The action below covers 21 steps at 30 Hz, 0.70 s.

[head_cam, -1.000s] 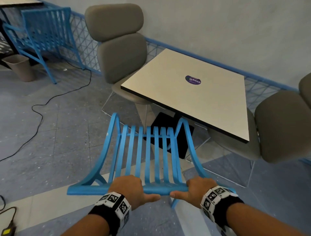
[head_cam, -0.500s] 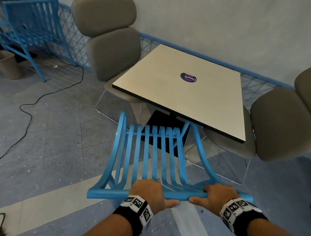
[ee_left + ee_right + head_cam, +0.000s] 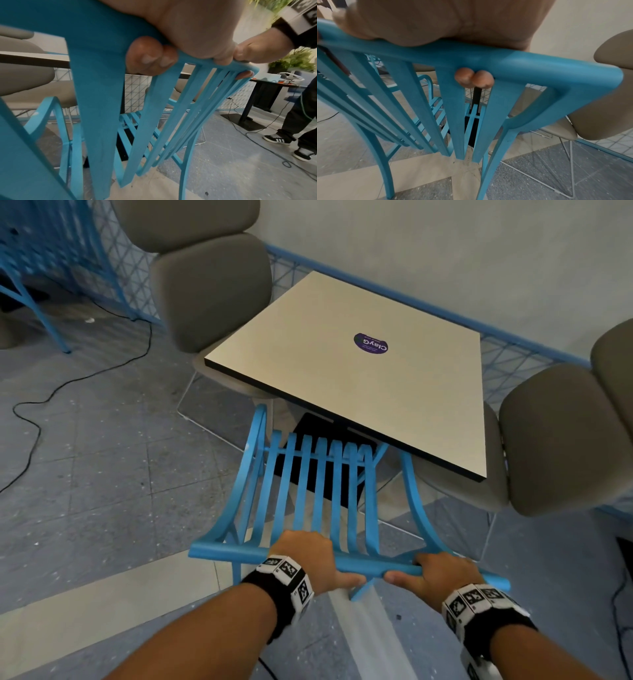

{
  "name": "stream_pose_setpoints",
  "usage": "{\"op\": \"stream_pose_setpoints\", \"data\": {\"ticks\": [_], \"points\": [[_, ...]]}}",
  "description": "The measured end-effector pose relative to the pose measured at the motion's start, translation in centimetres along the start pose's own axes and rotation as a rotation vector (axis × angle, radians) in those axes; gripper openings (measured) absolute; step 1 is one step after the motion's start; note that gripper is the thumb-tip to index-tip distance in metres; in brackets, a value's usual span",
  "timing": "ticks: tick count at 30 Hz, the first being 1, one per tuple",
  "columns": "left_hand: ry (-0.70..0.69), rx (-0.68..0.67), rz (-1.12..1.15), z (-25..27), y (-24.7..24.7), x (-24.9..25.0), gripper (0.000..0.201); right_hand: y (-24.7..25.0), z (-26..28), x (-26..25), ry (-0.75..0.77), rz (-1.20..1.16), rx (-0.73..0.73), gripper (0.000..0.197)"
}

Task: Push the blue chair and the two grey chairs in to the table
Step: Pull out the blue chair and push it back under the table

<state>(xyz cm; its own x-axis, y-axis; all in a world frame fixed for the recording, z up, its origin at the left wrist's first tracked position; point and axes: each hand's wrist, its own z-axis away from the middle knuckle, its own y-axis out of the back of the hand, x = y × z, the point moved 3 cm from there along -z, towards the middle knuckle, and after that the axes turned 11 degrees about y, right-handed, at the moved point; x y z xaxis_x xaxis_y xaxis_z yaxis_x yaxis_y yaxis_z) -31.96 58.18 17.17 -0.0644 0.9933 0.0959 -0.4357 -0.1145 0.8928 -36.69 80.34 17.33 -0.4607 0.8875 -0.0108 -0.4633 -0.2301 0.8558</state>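
The blue slatted chair (image 3: 318, 491) stands in front of me with the front of its seat under the near edge of the beige square table (image 3: 411, 412). My left hand (image 3: 308, 553) and right hand (image 3: 442, 573) both grip its top back rail (image 3: 471, 56), fingers curled round it between the slats (image 3: 150, 59). One grey padded chair (image 3: 209, 292) stands at the table's left side with its seat partly under the top. The other grey chair (image 3: 561, 440) stands at the right side, its seat near the table's corner.
A blue wire-mesh fence (image 3: 513, 350) runs along the wall behind the table. A black cable (image 3: 68, 381) lies on the floor at left, near another blue chair (image 3: 44, 251). A person's legs and shoes (image 3: 291, 135) and a second table (image 3: 257, 97) stand to my right.
Both hands have pushed the blue chair forward, and its seat front has slid under the table's near edge. My view has moved closer to the table.
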Motion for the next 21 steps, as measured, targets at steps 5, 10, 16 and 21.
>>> {"op": "stream_pose_setpoints", "data": {"ticks": [5, 10, 16, 21], "points": [[0.006, 0.041, -0.042, -1.9, 0.7, -0.7, 0.087, 0.2, -1.4, 0.2, -0.006, -0.011, 0.012, 0.097], [0.02, 0.041, -0.059, -2.9, 1.6, -1.4, 0.09, 1.4, -1.9, -0.3, 0.019, 0.013, 0.037, 0.083], [0.039, 0.029, -0.091, -2.8, 1.2, -1.0, 0.091, 0.4, -2.0, 0.2, 0.007, 0.047, 0.065, 0.088], [0.048, 0.009, -0.047, -2.7, 0.7, 0.2, 0.084, -0.7, -1.7, 1.4, -0.039, 0.051, 0.057, 0.098]]}}
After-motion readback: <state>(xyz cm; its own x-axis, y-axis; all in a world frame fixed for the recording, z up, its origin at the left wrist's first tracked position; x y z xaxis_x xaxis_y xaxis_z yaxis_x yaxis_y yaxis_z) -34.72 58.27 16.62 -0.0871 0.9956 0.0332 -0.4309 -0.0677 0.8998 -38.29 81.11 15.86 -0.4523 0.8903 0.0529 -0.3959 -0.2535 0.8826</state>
